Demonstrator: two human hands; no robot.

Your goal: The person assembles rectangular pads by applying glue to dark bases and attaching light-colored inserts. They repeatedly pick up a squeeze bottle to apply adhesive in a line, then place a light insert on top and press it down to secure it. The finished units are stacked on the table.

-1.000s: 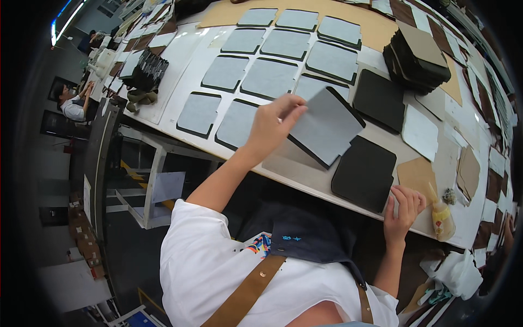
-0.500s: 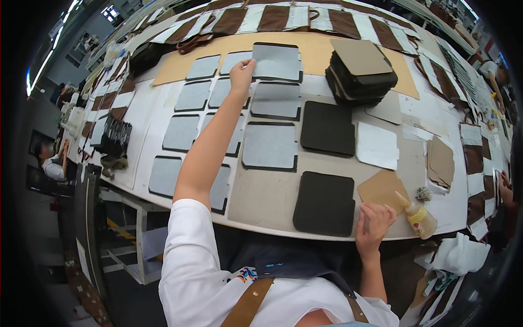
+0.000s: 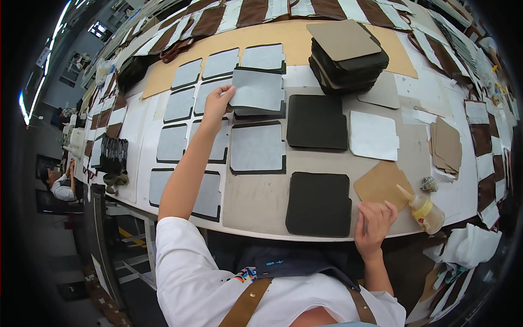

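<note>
Rows of light grey-blue panels with black edges lie on the table (image 3: 250, 201). With the left edge of one grey-blue panel (image 3: 257, 89) pinched in its fingers, my left hand (image 3: 218, 103) tilts it up over a dark-edged piece in the second row from the far side. Beyond it lies another panel (image 3: 263, 56), and a further one (image 3: 257, 147) is on the near side. At the table's front edge my right hand (image 3: 376, 226) holds nothing, its fingers loosely curved and apart, beside a tan sheet (image 3: 384, 185).
Two black pieces, a near one (image 3: 318, 204) and a far one (image 3: 317, 121), lie right of the panels. Behind stands a tall stack (image 3: 348, 60) of black pieces topped with brown board. A white sheet (image 3: 373, 135), glue bottle (image 3: 425, 213) and brown boards (image 3: 445, 147) sit right.
My left hand has moved nearer, from a far-row panel to one in the second row. The far-row panel now lies flat. My right hand stays at the front edge; the view has shifted slightly.
</note>
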